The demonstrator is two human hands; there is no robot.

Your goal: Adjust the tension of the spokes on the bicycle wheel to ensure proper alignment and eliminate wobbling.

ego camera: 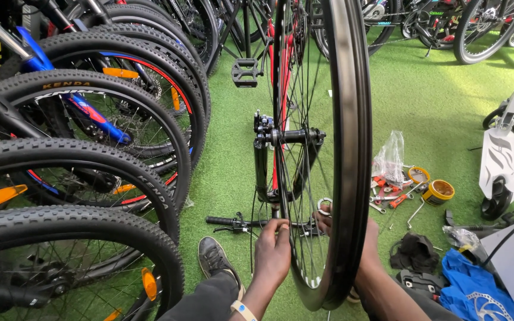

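Observation:
A bare black bicycle rim [352, 148] with thin spokes stands upright in a fork right in front of me, its hub [292, 136] at mid height. My left hand [272, 252] reaches up on the left side of the wheel, fingertips pinched on a spoke near the lower rim. Behind the spokes and rim, my right hand [328, 223] is partly hidden; its fingers appear to hold a spoke on the other side. A black handlebar [233, 223] lies on the green turf beneath.
A row of parked bikes with knobby tyres [78, 160] fills the left. Loose tools, tape rolls [438, 191] and a plastic bag [389, 157] lie on the turf at right, beside a blue cloth [471, 291] and a white scooter [501, 160]. My black shoe [215, 258] rests below.

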